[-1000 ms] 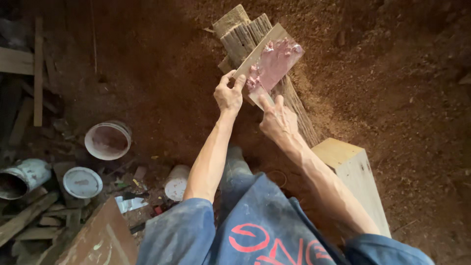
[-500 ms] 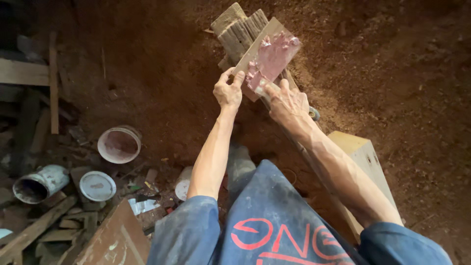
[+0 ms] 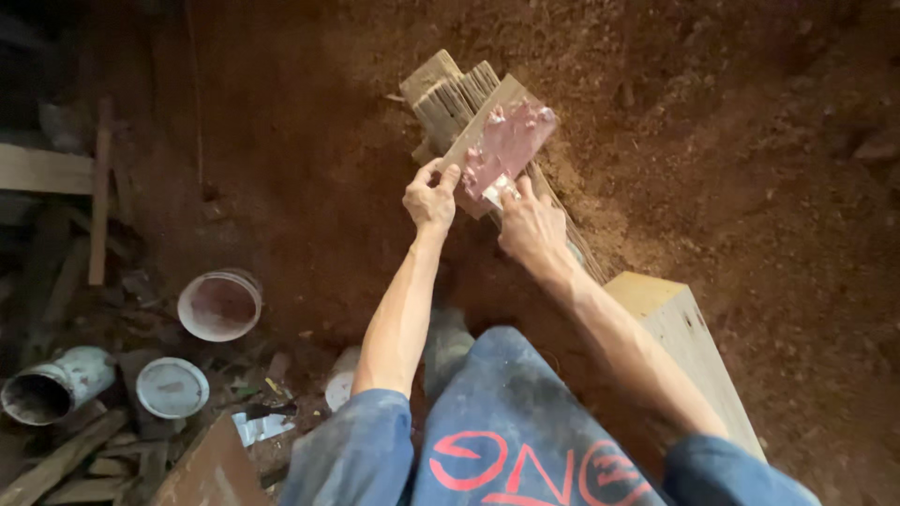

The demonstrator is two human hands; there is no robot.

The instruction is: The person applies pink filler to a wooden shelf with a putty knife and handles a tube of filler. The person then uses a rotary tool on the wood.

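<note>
Red dirt floor [image 3: 750, 187] lies all round, with buckets [image 3: 219, 305] and scrap wood [image 3: 56, 459] at left. The left hand [image 3: 429, 199] pinches a pink-smeared board [image 3: 497, 145]; the right hand [image 3: 530, 225] presses its fingers together on the board's lower edge.

Both hands [image 3: 478, 211] on pink-smeared board [image 3: 497, 141]

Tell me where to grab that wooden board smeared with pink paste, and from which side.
Take the wooden board by its bare near left edge, where the left hand already sits. The pink paste covers the face, so a grip from the edge probably stays clean.
</note>
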